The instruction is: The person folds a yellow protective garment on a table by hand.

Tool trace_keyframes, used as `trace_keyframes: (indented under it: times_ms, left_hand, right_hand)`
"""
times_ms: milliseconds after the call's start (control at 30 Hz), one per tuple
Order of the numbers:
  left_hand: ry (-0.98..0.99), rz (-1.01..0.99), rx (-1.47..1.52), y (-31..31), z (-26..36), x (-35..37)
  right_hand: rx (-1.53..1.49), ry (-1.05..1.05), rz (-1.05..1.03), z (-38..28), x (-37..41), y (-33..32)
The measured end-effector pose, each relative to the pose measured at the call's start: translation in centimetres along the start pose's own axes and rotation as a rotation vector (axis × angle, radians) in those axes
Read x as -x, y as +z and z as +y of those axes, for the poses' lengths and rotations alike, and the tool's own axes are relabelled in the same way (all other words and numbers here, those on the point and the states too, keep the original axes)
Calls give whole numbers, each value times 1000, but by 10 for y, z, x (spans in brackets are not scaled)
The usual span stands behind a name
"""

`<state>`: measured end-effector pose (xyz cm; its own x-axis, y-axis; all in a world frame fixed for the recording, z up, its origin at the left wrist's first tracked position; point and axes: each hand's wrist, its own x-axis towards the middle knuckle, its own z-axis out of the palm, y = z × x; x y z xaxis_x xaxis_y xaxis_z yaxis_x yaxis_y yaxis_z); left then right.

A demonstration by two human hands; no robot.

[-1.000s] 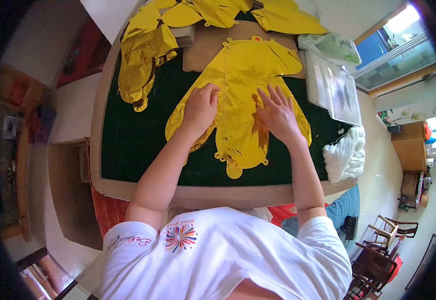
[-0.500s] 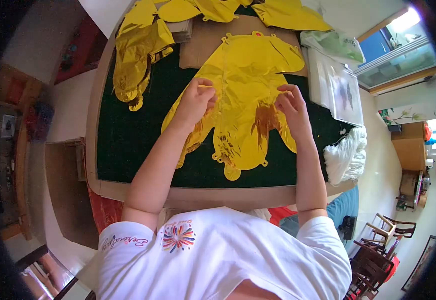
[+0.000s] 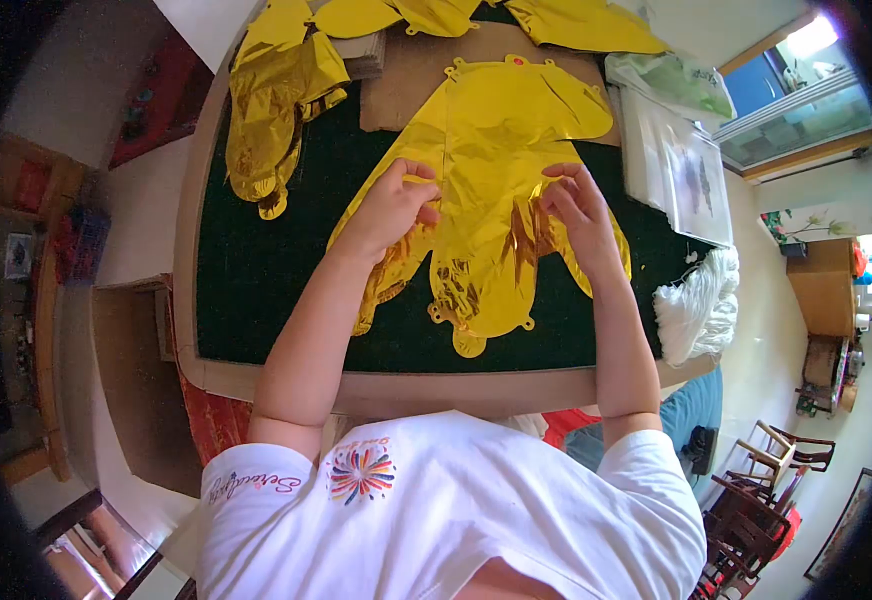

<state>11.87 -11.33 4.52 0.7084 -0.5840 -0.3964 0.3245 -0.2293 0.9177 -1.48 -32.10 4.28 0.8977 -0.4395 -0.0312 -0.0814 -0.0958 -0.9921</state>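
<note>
A flat, shiny yellow foil piece with small tabs on its edge and rounded lobes lies on the dark green table top. On its left part, my left hand has curled fingers with thumb and forefinger near each other; whether foil is pinched there is too small to tell. Over the right part, my right hand is bent in a similar way, its fingertips at a creased fold of the foil. The foil between both hands is wrinkled and reflects brown patches.
More yellow foil pieces lie at the back left and along the far edge. Brown cardboard is under the foil. Clear plastic bags and a bundle of white string are at the right.
The foil's right lobe now shows out past my right wrist, and the creases near that hand have shifted. Both hands stay in nearly the same place.
</note>
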Motion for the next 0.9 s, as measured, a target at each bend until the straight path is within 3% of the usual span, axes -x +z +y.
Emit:
trace_keyframes:
  times_ms: [200,267,300,367,400,467,533,600,733,900]
  left_hand:
    - [117,19,-140,3,-5,-2]
    - [277,160,-418,7,-4,3]
    - [280,159,-417,8,-6,2]
    - [581,317,-716,8,-12,0]
    - [581,314,-717,9,-12,3]
    - [771,320,-925,13,-8,7]
    - [723,267,-970,19,-8,11]
    - [684,218,-1008,21,-8,11]
    - [656,264,-1043,17,-12,7]
    - [646,287,-1026,15,-13,6]
  right_hand:
    - [99,-100,28,9,-4,-10]
    - [398,-291,107,11,-4,-13]
    - [400,-293,109,9,-5,-16]
    - [656,-400,207,7,-6,-21]
    - [656,-399,209,7,-6,-24]
    - [864,-440,253,3,-16,-34]
    - [851,-448,283,7,-28,-48]
    - [1140,-411,294,12,-42,-64]
    - [1387,-468,261,26,-61,-81]
    - [1314,-495,161,30,-68,-73]
